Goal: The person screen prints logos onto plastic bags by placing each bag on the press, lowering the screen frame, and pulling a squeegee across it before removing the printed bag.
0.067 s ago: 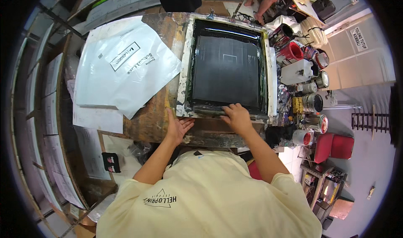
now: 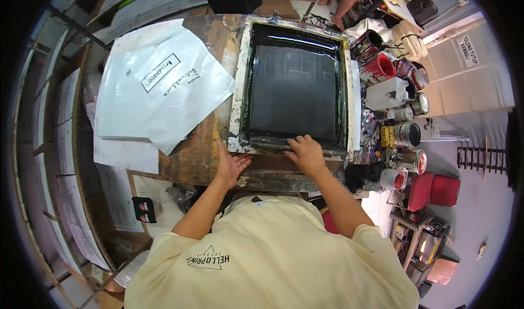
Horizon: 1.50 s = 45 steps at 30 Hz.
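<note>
A screen-printing frame (image 2: 235, 115) with pale, ink-stained sides lies on the wooden table in front of me. Its mesh (image 2: 295, 93) is dark, with glossy black ink pooled along the far end. Along the near end inside the frame rests a dark squeegee (image 2: 268, 142). The fingers of my right hand (image 2: 309, 155) are bent over the squeegee's right part. My left hand (image 2: 231, 167), palm up and fingers spread, is by the frame's near left corner and holds nothing; whether it touches the frame I cannot tell. White printed plastic mailing bags (image 2: 158, 99) lie stacked to the left.
Paint-stained wood (image 2: 191, 153) shows between the bags and the frame. Ink cans, a red can (image 2: 379, 67) and a white jug (image 2: 385, 93) crowd the table's right side. A red chair (image 2: 419, 192) stands at right, shelving (image 2: 71, 129) at left. Another person's legs (image 2: 345, 9) show beyond the table.
Both hands keep their places at the frame's near end. The bags and frame sit very slightly differently in the picture; nothing is taken up or let go.
</note>
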Motion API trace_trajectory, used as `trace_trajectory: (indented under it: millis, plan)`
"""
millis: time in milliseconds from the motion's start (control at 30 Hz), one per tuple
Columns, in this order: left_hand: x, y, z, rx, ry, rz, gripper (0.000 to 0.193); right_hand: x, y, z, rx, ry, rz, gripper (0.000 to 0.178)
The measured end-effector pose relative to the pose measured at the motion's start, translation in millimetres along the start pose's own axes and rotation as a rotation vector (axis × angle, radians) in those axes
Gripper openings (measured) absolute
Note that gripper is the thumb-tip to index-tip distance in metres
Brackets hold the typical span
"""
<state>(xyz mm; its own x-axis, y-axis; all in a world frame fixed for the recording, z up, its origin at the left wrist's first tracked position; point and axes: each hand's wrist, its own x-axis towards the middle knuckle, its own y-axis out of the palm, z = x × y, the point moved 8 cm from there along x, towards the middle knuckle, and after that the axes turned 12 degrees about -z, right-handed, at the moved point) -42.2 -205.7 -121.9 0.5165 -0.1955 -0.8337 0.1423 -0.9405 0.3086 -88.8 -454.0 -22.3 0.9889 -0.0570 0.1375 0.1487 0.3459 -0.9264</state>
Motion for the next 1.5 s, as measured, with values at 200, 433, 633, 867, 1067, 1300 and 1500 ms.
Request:
trace_trajectory:
  millis: [200, 433, 633, 867, 1067, 1300, 1500]
  plan:
    - [9.2, -6.8, 8.7, 0.055, -0.041, -0.169, 0.127, 26.1, 19.7, -11.9, -0.082, -0.119, -0.096, 0.061]
    - [12.0, -14.1, 17.3, 0.043, -0.009, -0.179, 0.123, 204.0, 19.7, -98.5, -0.119, -0.135, -0.259, 0.050]
    - [1.5, -6.9, 9.0, -0.016, 0.117, -0.343, 0.126, 334.9, 9.0, -156.8, -0.114, -0.166, -0.096, 0.035]
    - [-14.7, -8.6, -2.6, 0.016, 0.212, -0.203, 0.115, 346.1, -7.3, -166.6, -0.137, -0.162, -0.176, 0.036]
    - [-33.4, 10.8, -18.9, 0.066, 0.261, -0.033, 0.097, 206.0, -13.2, -101.3, -0.125, -0.141, -0.226, 0.035]
    - [-74.0, 32.1, -51.6, 0.048, 0.302, 0.180, 0.088, 63.2, -118.1, 21.9, -0.102, -0.043, -0.057, 0.036]
    - [-149.7, 120.1, -132.7, -0.072, 0.741, 0.690, 0.086, 110.0, -236.6, 68.6, -0.310, -0.171, -0.569, 0.032]
